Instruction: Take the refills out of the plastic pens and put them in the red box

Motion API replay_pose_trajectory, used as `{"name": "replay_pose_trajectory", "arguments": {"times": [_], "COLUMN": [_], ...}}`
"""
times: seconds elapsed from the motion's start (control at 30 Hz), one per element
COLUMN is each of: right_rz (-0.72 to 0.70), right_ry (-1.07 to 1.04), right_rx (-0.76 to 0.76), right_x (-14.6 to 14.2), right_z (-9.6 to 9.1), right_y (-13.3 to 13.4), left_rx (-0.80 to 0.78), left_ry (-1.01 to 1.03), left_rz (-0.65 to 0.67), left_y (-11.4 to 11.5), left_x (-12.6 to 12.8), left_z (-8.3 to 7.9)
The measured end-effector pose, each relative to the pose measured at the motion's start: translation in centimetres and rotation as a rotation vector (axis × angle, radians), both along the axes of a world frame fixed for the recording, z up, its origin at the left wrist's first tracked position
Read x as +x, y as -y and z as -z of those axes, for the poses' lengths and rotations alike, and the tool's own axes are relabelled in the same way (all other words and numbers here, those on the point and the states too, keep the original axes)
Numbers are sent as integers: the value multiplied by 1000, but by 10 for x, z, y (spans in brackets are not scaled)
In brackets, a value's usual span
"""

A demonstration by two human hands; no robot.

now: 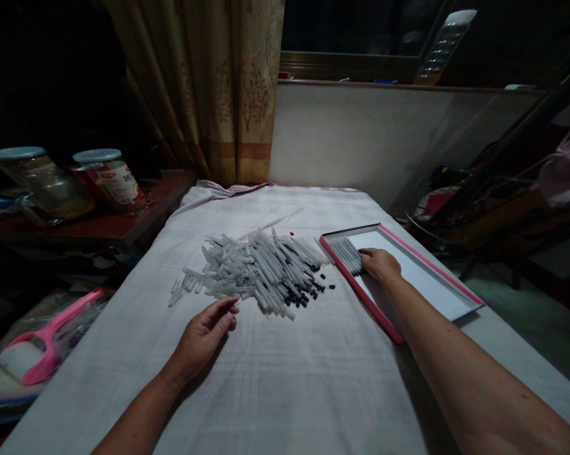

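Observation:
A heap of whitish, see-through pens [266, 265] lies on the cloth, with loose black caps [313, 292] along its right edge. My left hand [208, 332] hovers at the front left of the heap, palm inward, fingers loosely bent and holding nothing. To the right is a shallow box [427, 287] with red and black edges and a white bottom. A row of pens [344, 253] lies side by side in its far left corner, dark ends towards me. My right hand [381, 263] reaches in at the row's right end, fingers closed on a pen, mostly hidden.
A white checked cloth [285, 392] covers the table. On a dark red side table at left stand lidded jars [112, 180], with a pink-handled thing [52, 338] lower down. Behind are a curtain [218, 95] and a window sill with a tilted bottle [446, 47].

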State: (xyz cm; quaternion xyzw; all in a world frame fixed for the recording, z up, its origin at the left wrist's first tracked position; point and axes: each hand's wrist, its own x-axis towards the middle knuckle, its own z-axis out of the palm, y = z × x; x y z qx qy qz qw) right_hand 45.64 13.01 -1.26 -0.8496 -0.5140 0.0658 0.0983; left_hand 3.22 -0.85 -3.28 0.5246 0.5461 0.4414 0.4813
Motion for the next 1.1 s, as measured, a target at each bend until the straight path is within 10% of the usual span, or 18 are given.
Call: {"name": "replay_pose_trajectory", "arguments": {"times": [0.67,1.1], "right_rz": [-75,-517], "right_ry": [104,157], "right_rx": [69,174], "right_x": [0,-107], "right_z": [-6,-23], "right_y": [1,22], "left_rx": [14,-16], "left_ry": [1,39], "left_rz": [13,13], "left_y": [0,-2], "left_x": [0,2], "left_z": [-2,-3]}}
